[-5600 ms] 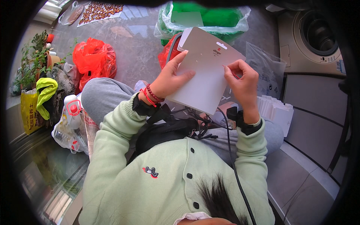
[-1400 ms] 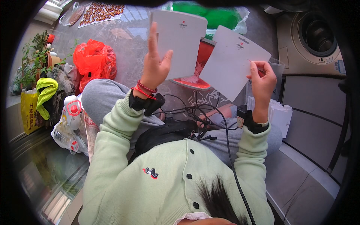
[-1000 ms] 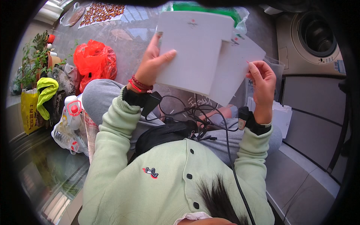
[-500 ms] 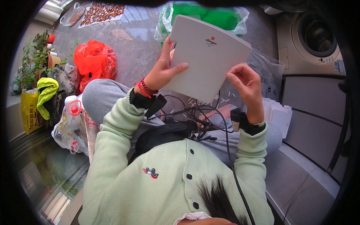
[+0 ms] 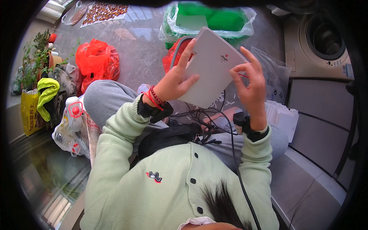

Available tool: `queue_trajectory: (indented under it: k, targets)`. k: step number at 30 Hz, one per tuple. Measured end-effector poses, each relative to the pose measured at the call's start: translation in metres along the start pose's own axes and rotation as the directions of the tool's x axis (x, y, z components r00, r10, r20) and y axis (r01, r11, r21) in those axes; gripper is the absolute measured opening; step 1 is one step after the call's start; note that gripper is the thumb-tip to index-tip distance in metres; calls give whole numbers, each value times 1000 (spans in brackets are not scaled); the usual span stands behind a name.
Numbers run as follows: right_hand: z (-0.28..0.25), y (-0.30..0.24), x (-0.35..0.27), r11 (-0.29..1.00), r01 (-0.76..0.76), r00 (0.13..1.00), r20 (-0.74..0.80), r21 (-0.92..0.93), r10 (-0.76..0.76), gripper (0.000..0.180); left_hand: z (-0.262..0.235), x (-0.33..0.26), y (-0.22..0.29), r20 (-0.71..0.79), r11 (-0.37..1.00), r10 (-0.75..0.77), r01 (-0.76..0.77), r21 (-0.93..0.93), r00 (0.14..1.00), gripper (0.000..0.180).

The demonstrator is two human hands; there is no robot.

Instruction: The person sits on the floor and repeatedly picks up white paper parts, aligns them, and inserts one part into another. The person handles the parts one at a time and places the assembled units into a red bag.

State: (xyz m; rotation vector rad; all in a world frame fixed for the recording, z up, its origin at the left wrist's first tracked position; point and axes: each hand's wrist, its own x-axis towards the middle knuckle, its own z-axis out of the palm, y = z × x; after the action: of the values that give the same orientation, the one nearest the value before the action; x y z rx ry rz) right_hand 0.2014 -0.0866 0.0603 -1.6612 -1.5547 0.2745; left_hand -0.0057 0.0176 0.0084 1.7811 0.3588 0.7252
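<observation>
My left hand point(image 5: 178, 82) grips the left edge of a flat white cardboard-like pack point(image 5: 214, 69), its thumb on the face and its fingers along the edge. The pack is tilted above my lap and carries small print near its upper right. A curved grey band point(image 5: 177, 53) shows beside my left fingers; I cannot tell whether it belongs to the pack. At the pack's right edge, my right hand point(image 5: 251, 82) pinches a thin red stick-like thing point(image 5: 243, 76) between thumb and forefinger, other fingers raised.
Beyond the pack stands a green bin point(image 5: 230, 23) lined with clear plastic, a pale flat piece inside. White folded packs point(image 5: 281, 119) are stacked at my right, near a washing machine point(image 5: 322, 38). Black cables point(image 5: 207, 117) cross my lap. Red bags point(image 5: 97, 63) and bottles point(image 5: 74, 115) stand left.
The pack has come lower and turned, its top edge now narrower in view. My right hand has lifted a little, fingers more spread, and the red thing shows more.
</observation>
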Motion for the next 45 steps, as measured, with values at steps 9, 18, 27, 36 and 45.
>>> queue_trajectory:
  k: [9,18,27,36,45]
  targets:
    - [4,-13,3,964,255,966,73,-82,-249,11,7,-5,6,123,993,3,-18,113,992,78]
    - [-5,-12,0,967,129,992,-40,219,-124,6,8,-5,3,47,991,57,-63,122,997,72]
    - [-14,7,6,991,134,991,-30,19,-134,11,0,-5,-4,87,994,-83,77,74,993,35]
    - [-5,10,2,991,81,996,-12,-106,-83,14,1,-5,-1,134,993,-75,62,99,988,30]
    - [-6,14,2,998,29,999,39,50,-30,22,-1,-4,-2,122,993,-84,72,99,989,32]
